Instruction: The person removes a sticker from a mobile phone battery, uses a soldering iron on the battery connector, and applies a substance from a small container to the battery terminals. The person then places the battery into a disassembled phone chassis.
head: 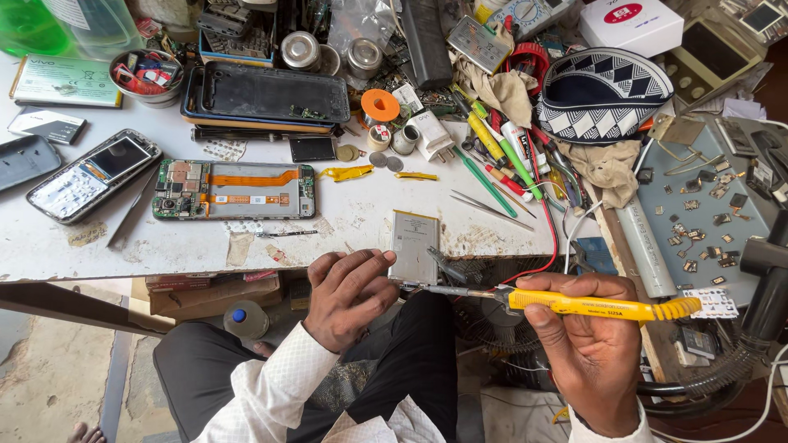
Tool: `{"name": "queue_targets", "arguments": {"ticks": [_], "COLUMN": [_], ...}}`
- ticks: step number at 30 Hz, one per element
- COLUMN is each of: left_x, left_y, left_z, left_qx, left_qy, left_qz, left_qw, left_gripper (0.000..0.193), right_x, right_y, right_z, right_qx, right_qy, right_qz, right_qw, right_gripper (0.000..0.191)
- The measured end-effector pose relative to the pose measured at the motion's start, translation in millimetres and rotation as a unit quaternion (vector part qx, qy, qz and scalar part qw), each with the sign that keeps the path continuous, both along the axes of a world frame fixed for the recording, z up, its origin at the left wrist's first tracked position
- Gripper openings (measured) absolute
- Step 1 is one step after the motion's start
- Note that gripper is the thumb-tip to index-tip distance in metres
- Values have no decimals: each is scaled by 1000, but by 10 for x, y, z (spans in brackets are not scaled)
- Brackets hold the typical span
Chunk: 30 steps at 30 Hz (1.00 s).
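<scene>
1 soldering iron (574, 305) with a yellow handle lies level across the lower middle, its long axis running left to right and its metal tip pointing left at the bottom edge of 1 silver battery (414, 246). The right hand (587, 353) has its grip clamped on the handle, thumb on the near side. The left hand (349, 297) rests curled just left of the battery, fingers at its lower corner; whether they pinch it cannot be told. The battery lies at the front edge of the white surface (361, 209), overhanging it. Left of the battery lies 1 opened phone (234, 190) with green boards and orange ribbons; further left, 1 keypad phone (92, 176). Right of the battery lie 1 pair of tweezers (490, 207) and 1 red wire (546, 221).
</scene>
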State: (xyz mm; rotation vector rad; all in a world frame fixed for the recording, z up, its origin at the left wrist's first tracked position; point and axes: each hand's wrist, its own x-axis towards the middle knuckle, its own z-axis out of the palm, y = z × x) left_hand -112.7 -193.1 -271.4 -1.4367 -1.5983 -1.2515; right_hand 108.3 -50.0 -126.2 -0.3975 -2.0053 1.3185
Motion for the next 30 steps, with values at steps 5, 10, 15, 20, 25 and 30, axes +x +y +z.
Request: {"name": "queue_targets", "arguments": {"ticks": [5, 10, 15, 20, 25, 30], "left_x": [-5, -1, -1, 4, 7, 13], "left_y": [3, 32, 39, 40, 51, 34], "left_z": [-15, -27, -41, -47, -38, -24], "left_qx": [4, 7, 4, 7, 14, 11], "left_qy": [2, 11, 11, 7, 1, -5], "left_qz": [0, 15, 19, 19, 16, 11], "left_qw": [1000, 1000, 1000, 1000, 1000, 1000], "left_gripper": [32, 34, 34, 33, 29, 29], "right_x": [3, 7, 33, 41, 41, 43], "right_y": [15, 27, 17, 17, 18, 14], "right_z": [-25, -18, -17, -23, -21, -24], "right_qx": [-8, -7, -3, 5, 14, 12], "right_qy": [-7, -15, -25, -27, -30, -27], "right_qz": [17, 19, 14, 11, 11, 15], "right_qw": [1000, 1000, 1000, 1000, 999, 999], "right_gripper": [36, 36, 35, 35, 34, 36]}}
